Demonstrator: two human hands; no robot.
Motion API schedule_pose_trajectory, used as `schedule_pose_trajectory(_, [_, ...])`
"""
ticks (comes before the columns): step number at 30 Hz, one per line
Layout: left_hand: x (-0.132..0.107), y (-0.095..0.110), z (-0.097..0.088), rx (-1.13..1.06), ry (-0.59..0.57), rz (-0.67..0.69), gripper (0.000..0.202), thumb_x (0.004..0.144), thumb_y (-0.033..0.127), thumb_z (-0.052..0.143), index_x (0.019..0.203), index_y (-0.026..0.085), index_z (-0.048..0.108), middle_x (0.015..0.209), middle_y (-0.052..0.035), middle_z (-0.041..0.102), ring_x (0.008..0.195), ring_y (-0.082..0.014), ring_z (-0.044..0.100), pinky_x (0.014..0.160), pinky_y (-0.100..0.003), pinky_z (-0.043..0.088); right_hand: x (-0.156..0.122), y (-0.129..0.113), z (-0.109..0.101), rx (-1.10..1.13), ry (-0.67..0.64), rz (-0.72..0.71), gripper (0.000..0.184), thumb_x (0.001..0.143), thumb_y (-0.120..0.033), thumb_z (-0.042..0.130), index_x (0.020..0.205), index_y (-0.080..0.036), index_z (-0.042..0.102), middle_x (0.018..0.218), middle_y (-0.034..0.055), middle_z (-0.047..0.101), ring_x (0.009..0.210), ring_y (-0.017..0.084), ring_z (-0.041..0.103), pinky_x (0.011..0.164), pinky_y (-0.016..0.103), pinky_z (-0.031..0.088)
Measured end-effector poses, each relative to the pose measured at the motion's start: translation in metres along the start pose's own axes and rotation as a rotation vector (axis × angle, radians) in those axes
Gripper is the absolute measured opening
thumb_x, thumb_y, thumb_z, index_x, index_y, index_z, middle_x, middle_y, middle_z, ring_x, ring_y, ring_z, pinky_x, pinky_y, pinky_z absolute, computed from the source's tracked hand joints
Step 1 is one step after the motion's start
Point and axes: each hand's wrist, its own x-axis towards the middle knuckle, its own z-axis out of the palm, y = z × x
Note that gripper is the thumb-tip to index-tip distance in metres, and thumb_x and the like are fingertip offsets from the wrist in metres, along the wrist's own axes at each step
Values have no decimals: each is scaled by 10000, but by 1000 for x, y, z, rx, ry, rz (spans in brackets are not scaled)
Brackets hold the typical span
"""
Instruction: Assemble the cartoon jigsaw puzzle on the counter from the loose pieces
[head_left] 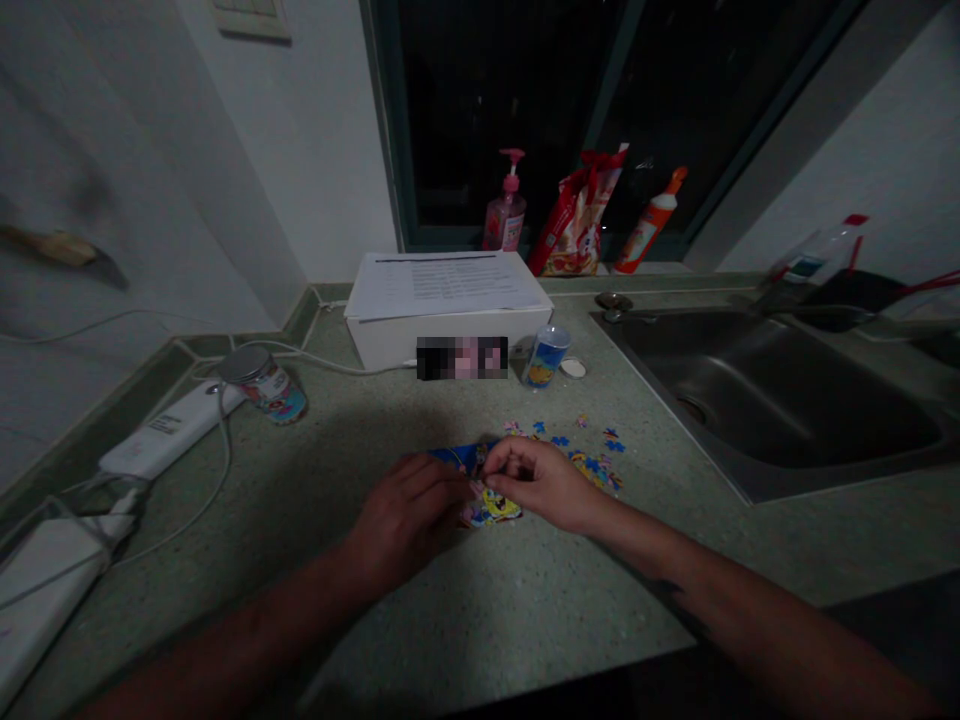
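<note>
A partly joined jigsaw puzzle [501,506] with a blue top and a yellow cartoon figure lies on the counter, partly covered by both hands. My left hand [412,508] rests over its left side, fingers laid out across it and thumb hidden. Above the right part of the puzzle, my right hand [541,482] is closed, thumb and fingertips drawn together; what lies between them is too small to make out. Loose puzzle pieces [592,466] are scattered just behind and to the right of that hand, some blue, some yellow or pink.
Behind the pieces stand a clear can with a blue label [547,358] and a round white lid [574,368]. A white box [450,328] with printed paper on top is farther back. At left are a jar [271,388] and power strips [169,430]; a sink [795,400] is at right.
</note>
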Motion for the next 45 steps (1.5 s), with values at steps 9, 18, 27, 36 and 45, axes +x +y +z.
schedule_pose_trajectory(9, [7, -7, 5, 61, -69, -156, 138, 952, 85, 666, 947, 223, 677, 877, -29, 770, 822, -235, 689, 834, -417, 516, -8, -6, -29, -643, 87, -355, 145, 1034, -204, 613, 1067, -240, 749, 1123, 75, 753, 1049, 228, 703, 929, 400, 555])
schedule_pose_trajectory(18, [6, -12, 16, 59, -143, -196, 123, 933, 88, 699, 934, 212, 696, 880, -28, 764, 846, -249, 665, 888, -438, 487, -10, -3, -22, -825, -57, -429, 187, 1056, -194, 631, 1163, -231, 779, 1192, 92, 757, 1156, 259, 685, 1046, 456, 538])
schedule_pose_trajectory(27, [5, -14, 20, 78, -186, -186, 104, 974, 118, 668, 937, 209, 704, 888, -33, 770, 849, -246, 674, 907, -446, 486, -12, -4, -18, -898, -95, -403, 192, 1059, -202, 654, 1188, -212, 796, 1170, 88, 773, 1103, 268, 696, 1025, 459, 541])
schedule_pose_trajectory(36, [7, -12, 19, 84, -226, -174, 87, 975, 123, 688, 974, 201, 727, 920, -35, 783, 866, -246, 678, 927, -447, 488, -14, -3, -17, -938, -94, -429, 201, 1044, -194, 683, 1208, -206, 798, 1151, 85, 767, 1088, 266, 698, 991, 445, 554])
schedule_pose_trajectory(45, [7, -12, 19, 84, -235, -185, 85, 960, 123, 713, 981, 201, 739, 944, -35, 793, 884, -254, 686, 940, -456, 481, -15, -5, -17, -954, -91, -445, 191, 1043, -197, 680, 1197, -217, 790, 1154, 78, 757, 1084, 267, 689, 985, 449, 552])
